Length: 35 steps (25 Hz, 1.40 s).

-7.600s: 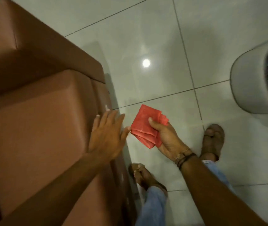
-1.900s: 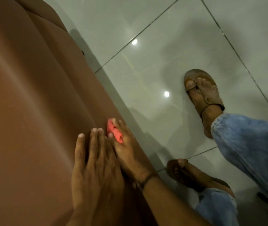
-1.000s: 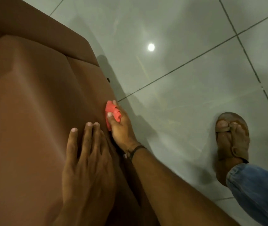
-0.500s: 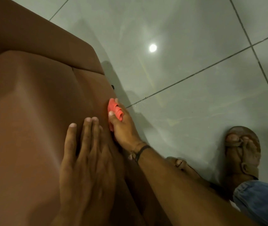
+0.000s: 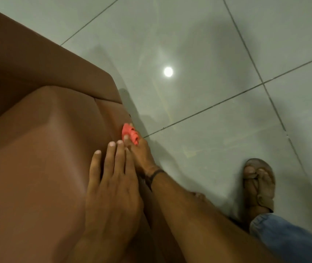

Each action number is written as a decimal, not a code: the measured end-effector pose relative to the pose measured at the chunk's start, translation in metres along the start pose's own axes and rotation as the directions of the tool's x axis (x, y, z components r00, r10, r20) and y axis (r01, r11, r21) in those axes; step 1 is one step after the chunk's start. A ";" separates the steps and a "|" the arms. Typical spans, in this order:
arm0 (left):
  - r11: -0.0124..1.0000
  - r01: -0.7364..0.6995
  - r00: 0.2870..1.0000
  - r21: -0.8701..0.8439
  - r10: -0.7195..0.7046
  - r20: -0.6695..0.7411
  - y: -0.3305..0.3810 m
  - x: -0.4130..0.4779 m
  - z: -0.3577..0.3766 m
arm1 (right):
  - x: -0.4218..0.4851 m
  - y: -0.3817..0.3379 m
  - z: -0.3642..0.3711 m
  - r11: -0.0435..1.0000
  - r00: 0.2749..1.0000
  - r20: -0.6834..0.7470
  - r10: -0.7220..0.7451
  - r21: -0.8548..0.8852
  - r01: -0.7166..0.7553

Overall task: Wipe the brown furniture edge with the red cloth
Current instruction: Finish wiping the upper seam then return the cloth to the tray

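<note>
Your brown furniture point(image 5: 37, 158) fills the left of the view, its padded top sloping down to the side edge that meets the grey tiled floor point(image 5: 217, 82). Your left hand point(image 5: 111, 188) lies flat and open on the top, fingers spread, gripping nothing and bracing you. Your right hand point(image 5: 141, 154) hangs over the side edge just beside it, fingers curled tight around the bunched red cloth point(image 5: 130, 133), which presses against the edge near the seam below the raised back section. Compared with half a second ago, the cloth sits at much the same spot by that seam and your left hand has hardly shifted, so I judge this stroke is at or near the far end of its run; the length of edge back toward you likely still needs a pass. No containers are in view. Your sandalled foot point(image 5: 258, 183) stands well apart on the floor.
</note>
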<state>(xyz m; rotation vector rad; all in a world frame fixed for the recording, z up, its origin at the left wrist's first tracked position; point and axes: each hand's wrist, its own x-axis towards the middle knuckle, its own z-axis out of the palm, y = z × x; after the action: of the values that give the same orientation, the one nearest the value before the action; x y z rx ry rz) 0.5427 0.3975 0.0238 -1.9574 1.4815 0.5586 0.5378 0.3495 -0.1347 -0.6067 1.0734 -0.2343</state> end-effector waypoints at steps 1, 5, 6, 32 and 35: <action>0.981 -0.026 0.995 -0.192 0.007 -0.095 0.000 -0.002 -0.006 | -0.021 -0.005 -0.008 0.993 0.997 0.038 0.068 0.089 -0.072; 0.503 0.152 0.964 -0.851 -0.266 0.014 0.006 0.002 -0.034 | -0.094 -0.053 -0.051 0.924 0.975 -0.018 0.221 0.325 -0.203; 0.386 0.198 0.957 -0.901 -0.273 0.093 0.012 0.007 -0.043 | -0.113 -0.071 -0.068 0.913 0.976 -0.048 0.213 0.366 -0.181; 0.678 0.097 0.958 -0.728 0.136 0.254 0.601 0.210 -0.341 | -0.196 -0.336 -0.692 0.872 0.713 -0.691 -0.119 -0.416 -0.257; 0.717 0.074 0.986 -0.693 0.053 0.160 0.611 0.219 -0.328 | -0.180 -0.332 -0.698 0.772 0.649 -0.737 -0.189 -0.520 -0.365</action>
<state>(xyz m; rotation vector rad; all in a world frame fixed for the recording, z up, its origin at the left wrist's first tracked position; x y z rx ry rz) 0.0088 -0.0948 -0.0161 -2.3809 1.2382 1.4167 -0.1221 -0.0815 -0.0444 -1.1146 2.0678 -0.0025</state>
